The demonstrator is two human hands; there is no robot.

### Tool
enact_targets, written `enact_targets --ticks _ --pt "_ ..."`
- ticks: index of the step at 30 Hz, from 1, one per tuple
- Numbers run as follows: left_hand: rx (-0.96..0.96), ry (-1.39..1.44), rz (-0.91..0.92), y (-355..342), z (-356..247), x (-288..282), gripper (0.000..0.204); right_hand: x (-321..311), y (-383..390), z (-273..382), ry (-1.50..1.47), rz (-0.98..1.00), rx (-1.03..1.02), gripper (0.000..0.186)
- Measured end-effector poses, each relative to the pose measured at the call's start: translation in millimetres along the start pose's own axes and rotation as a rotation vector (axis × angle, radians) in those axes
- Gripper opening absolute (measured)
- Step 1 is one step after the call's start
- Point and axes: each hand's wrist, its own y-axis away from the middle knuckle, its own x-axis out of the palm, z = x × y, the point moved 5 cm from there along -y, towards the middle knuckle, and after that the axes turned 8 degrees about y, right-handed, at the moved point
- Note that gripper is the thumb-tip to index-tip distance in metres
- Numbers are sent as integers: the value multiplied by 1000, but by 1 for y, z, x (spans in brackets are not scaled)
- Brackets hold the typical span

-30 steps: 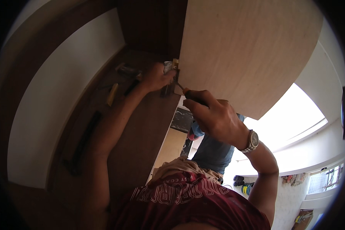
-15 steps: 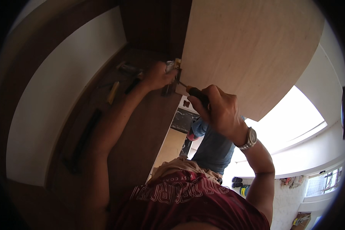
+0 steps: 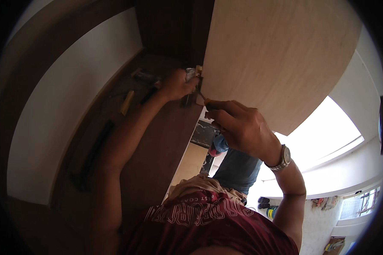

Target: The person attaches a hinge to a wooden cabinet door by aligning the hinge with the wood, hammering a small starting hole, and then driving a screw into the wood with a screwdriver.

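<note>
A screwdriver (image 3: 206, 101) is in my right hand (image 3: 247, 129), its dark handle mostly hidden by the curled fingers. Its thin shaft points up and left to the lower corner of a pale wooden panel (image 3: 281, 59). My left hand (image 3: 176, 86) is closed at that corner, fingers pressed on a small silvery metal fitting (image 3: 190, 74); its exact kind is unclear. A small yellowish block (image 3: 198, 70) sits just beyond the fingertips, against the panel's edge. The screwdriver's tip meets the fitting near my left fingertips, partly hidden.
On the dark brown board (image 3: 157, 140) lie a yellow-handled tool (image 3: 127, 102), a clear plastic packet (image 3: 144, 76) and a long dark tool, perhaps a hammer (image 3: 91, 157). A pale wall panel (image 3: 68, 110) curves along the left. Black footwear (image 3: 264, 202) rests on the floor at lower right.
My right hand has shifted its grip on the screwdriver, turning and moving slightly right and down, with the fingers now covering more of the handle. My left hand stays nearly in place.
</note>
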Motion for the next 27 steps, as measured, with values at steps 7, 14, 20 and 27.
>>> enact_targets --ticks 7,14,20,27 --pt "-27 11 0 0 0 -3 34 -6 2 9 18 3 308 26" --pt "100 101 124 -12 8 -4 36 66 19 43 -175 274 216 52" --pt "2 -8 170 -16 13 -5 34 131 16 39 -185 100 133 52" --pt "67 64 54 -9 25 -3 32 73 21 51 -152 53 197 52"
